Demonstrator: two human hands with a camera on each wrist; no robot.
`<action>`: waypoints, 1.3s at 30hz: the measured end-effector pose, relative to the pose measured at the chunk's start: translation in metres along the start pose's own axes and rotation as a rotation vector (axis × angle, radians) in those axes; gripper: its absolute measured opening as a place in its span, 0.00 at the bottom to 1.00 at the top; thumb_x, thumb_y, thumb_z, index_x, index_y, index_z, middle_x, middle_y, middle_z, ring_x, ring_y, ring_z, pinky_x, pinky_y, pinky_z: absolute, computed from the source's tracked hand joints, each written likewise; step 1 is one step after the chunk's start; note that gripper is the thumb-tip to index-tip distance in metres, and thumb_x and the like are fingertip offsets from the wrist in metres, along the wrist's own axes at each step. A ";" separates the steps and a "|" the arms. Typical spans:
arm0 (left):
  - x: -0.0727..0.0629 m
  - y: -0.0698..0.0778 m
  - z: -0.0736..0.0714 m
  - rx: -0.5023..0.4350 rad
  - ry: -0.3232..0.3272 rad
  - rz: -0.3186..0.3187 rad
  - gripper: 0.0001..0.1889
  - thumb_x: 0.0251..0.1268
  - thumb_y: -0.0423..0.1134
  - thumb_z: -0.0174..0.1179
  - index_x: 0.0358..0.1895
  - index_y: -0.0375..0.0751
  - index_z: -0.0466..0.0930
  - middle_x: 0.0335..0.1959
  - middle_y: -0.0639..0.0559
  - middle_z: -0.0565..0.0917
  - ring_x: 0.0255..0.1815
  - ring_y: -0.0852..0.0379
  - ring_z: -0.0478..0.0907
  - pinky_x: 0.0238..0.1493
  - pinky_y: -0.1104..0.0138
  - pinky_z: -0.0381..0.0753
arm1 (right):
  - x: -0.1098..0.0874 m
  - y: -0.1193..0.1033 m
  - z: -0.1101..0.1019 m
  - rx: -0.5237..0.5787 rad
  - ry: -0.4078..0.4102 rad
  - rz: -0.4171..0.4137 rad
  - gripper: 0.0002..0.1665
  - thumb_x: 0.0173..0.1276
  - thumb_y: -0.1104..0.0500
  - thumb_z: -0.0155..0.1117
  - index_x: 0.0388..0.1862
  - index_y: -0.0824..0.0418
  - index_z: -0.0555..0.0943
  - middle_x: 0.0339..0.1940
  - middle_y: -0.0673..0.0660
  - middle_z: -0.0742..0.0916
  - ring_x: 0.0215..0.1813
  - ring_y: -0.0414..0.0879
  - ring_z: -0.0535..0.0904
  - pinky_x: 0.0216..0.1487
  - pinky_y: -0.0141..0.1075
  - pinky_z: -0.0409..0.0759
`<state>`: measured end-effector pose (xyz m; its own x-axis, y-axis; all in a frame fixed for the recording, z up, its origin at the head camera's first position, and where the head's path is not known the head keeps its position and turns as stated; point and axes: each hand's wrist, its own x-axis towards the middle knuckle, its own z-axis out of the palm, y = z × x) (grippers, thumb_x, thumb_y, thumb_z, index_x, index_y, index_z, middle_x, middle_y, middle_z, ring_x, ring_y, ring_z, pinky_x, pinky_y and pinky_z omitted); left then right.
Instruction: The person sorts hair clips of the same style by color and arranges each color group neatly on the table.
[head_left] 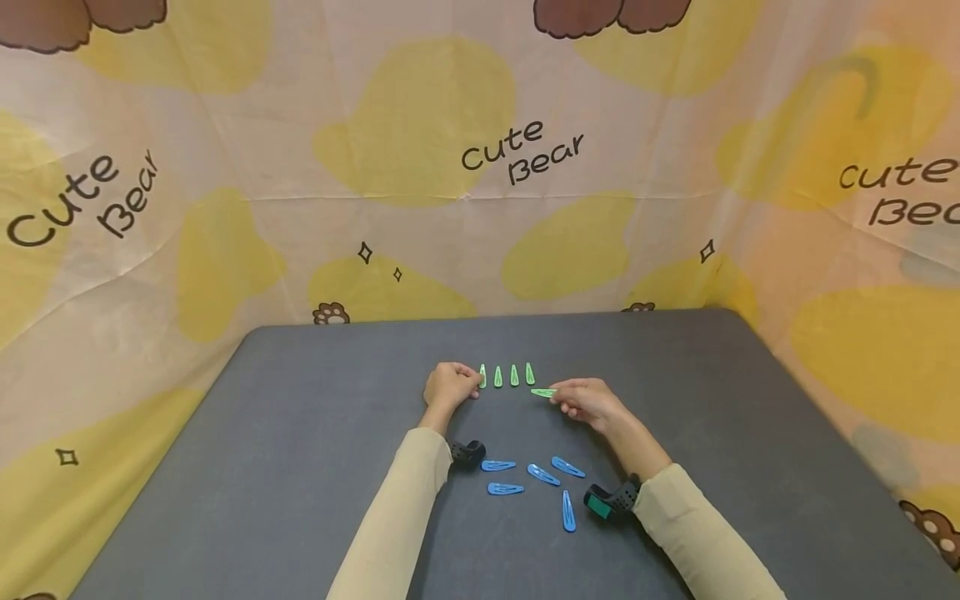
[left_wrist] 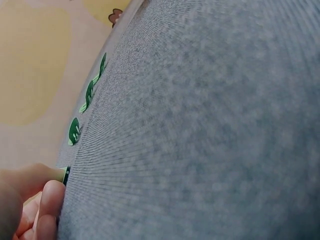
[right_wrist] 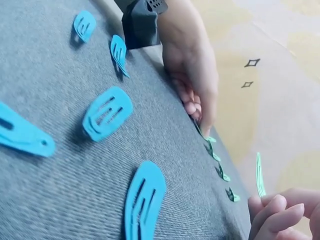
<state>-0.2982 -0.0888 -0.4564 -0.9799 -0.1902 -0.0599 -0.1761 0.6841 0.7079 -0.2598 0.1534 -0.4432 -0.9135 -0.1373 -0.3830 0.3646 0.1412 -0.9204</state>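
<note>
At the left end of a short row of green snap hair clips [head_left: 514,376], my left hand [head_left: 450,385] pinches the leftmost green clip [head_left: 483,372] between thumb and finger. Only that clip's edge [left_wrist: 66,175] shows past the fingertips in the left wrist view. To the right of the row, my right hand [head_left: 591,402] pinches another green hair clip [head_left: 542,392] by one end. It points leftward in the head view and sticks up from the fingertips [right_wrist: 272,205] in the right wrist view. The other three green clips stand side by side, roughly parallel.
Several blue snap hair clips [head_left: 543,475] lie scattered nearer to me, between my forearms. A black wrist device [head_left: 467,454] sits at the left wrist, another [head_left: 613,498] at the right. The grey table [head_left: 315,400] ends at a printed cloth backdrop [head_left: 420,150].
</note>
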 end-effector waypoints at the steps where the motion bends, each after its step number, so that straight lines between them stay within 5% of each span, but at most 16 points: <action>1: 0.000 0.000 0.000 -0.001 0.001 0.000 0.08 0.54 0.46 0.65 0.24 0.48 0.87 0.13 0.57 0.85 0.26 0.57 0.83 0.31 0.65 0.73 | 0.001 0.000 -0.001 0.000 0.006 0.003 0.20 0.68 0.67 0.56 0.57 0.74 0.75 0.22 0.46 0.82 0.20 0.32 0.70 0.23 0.22 0.69; 18: 0.001 -0.001 0.001 -0.004 0.007 0.013 0.08 0.53 0.47 0.66 0.25 0.48 0.87 0.14 0.56 0.85 0.26 0.57 0.82 0.30 0.64 0.73 | 0.011 -0.007 -0.003 0.156 0.013 0.058 0.16 0.69 0.67 0.53 0.52 0.76 0.73 0.20 0.49 0.86 0.25 0.36 0.85 0.30 0.25 0.81; 23: 0.000 0.000 0.000 -0.007 0.004 0.014 0.08 0.54 0.46 0.65 0.24 0.47 0.87 0.13 0.56 0.85 0.26 0.57 0.83 0.30 0.65 0.72 | 0.014 -0.009 -0.002 0.215 0.019 0.084 0.08 0.70 0.66 0.54 0.45 0.70 0.73 0.18 0.49 0.86 0.22 0.36 0.84 0.29 0.25 0.81; 31: 0.003 -0.002 0.004 0.002 0.010 -0.001 0.08 0.55 0.47 0.66 0.27 0.48 0.88 0.17 0.54 0.87 0.27 0.58 0.83 0.29 0.68 0.69 | 0.020 -0.010 0.000 0.099 0.087 0.098 0.06 0.69 0.62 0.57 0.32 0.63 0.76 0.13 0.44 0.80 0.17 0.32 0.71 0.22 0.23 0.68; 39: 0.003 -0.003 0.003 -0.005 0.009 -0.006 0.08 0.54 0.47 0.67 0.27 0.47 0.88 0.17 0.54 0.87 0.26 0.58 0.83 0.30 0.69 0.69 | 0.029 -0.014 0.005 0.009 0.150 0.121 0.07 0.67 0.61 0.61 0.32 0.65 0.78 0.11 0.45 0.79 0.15 0.32 0.68 0.20 0.23 0.65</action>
<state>-0.3010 -0.0888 -0.4607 -0.9779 -0.2007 -0.0583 -0.1818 0.6791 0.7112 -0.2902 0.1429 -0.4416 -0.8795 0.0282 -0.4752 0.4742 0.1388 -0.8694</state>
